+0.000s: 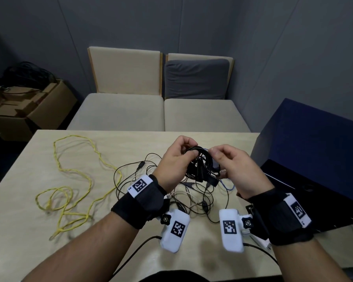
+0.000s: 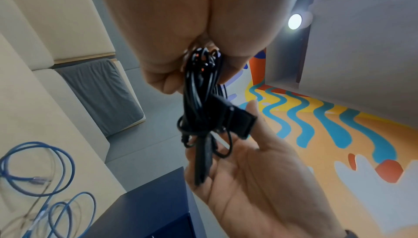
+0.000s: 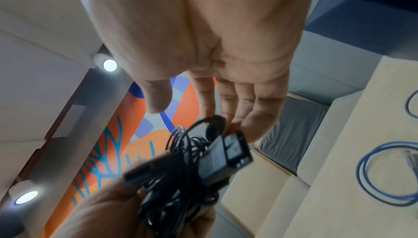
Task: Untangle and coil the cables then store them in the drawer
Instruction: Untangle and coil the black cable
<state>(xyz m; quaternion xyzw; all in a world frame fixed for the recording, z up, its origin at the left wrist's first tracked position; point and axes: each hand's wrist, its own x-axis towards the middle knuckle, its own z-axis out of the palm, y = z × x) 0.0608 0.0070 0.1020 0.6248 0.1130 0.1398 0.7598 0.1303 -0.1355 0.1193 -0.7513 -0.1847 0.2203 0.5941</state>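
holding, above the table (image 1: 29, 200): one coiled black cable bundle (image 1: 200, 167), plug (image 3: 226, 157) jutting from its side. left hand (image 1: 171, 161): fingers curled round the bundle. right hand (image 1: 236, 171): fingers nearly straight, tips touching the top of the bundle, thumb clear of it. on the table beneath: loose thin black cables (image 1: 141, 165), tangled; blue cable (image 2: 38, 180) in loops; yellow cable (image 1: 89, 185) sprawled to the left, well apart from the rest. dark blue drawer unit (image 1: 314, 143) stands at the right edge of the table, near the right hand.
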